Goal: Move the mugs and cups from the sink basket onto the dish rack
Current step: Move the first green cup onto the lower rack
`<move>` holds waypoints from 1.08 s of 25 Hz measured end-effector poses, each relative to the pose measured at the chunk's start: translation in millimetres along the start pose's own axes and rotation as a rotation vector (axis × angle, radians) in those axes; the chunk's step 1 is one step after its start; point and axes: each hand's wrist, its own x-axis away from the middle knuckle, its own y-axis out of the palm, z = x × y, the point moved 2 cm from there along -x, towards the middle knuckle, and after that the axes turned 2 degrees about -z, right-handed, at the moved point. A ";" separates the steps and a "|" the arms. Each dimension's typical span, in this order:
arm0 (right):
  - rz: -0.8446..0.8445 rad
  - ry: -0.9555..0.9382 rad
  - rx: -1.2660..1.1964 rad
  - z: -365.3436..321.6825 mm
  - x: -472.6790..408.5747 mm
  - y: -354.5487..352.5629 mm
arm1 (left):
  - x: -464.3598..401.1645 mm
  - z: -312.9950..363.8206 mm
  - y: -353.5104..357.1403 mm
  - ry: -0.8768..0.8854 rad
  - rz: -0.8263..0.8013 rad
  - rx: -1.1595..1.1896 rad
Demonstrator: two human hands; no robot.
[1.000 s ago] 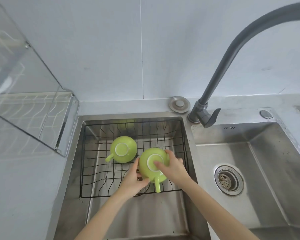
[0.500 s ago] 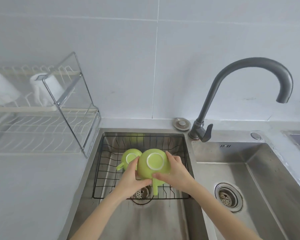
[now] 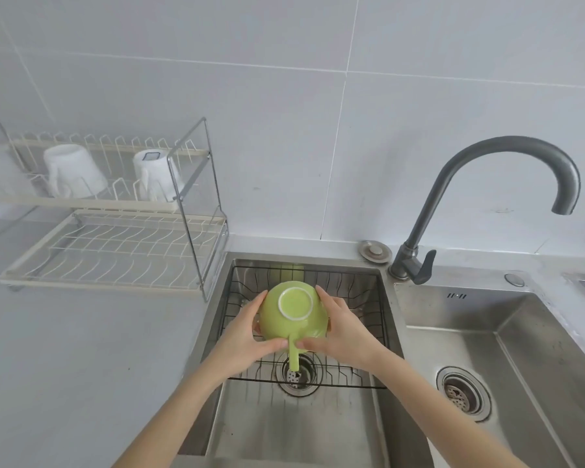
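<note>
My left hand (image 3: 247,336) and right hand (image 3: 343,334) clamp the inverted green mug (image 3: 293,312) above the sink basket (image 3: 368,332). Risk: wet glaze could slip, or its handle could snag the dish rack (image 3: 115,251) wires.

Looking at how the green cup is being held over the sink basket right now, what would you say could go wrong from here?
1. The green cup is upside down, held only by its smooth sides between the left hand and right hand; it could slip into the sink basket.
2. Its handle sticks out toward the person and might catch the dish rack wires.
3. Two white cups already sit on the upper tier and could get knocked.
</note>
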 end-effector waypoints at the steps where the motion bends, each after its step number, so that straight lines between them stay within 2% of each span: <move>1: -0.006 -0.011 0.011 -5.4 -1.5 5.3 | 2.3 -4.1 -8.4 -0.001 -0.001 -0.003; 15: 0.035 -0.020 0.034 -112.1 -45.1 124.2 | 41.0 -82.0 -149.7 0.026 -0.005 -0.142; 27: 0.031 -0.023 0.119 -178.4 -99.1 169.3 | 19.6 -121.2 -232.2 0.030 -0.067 -0.175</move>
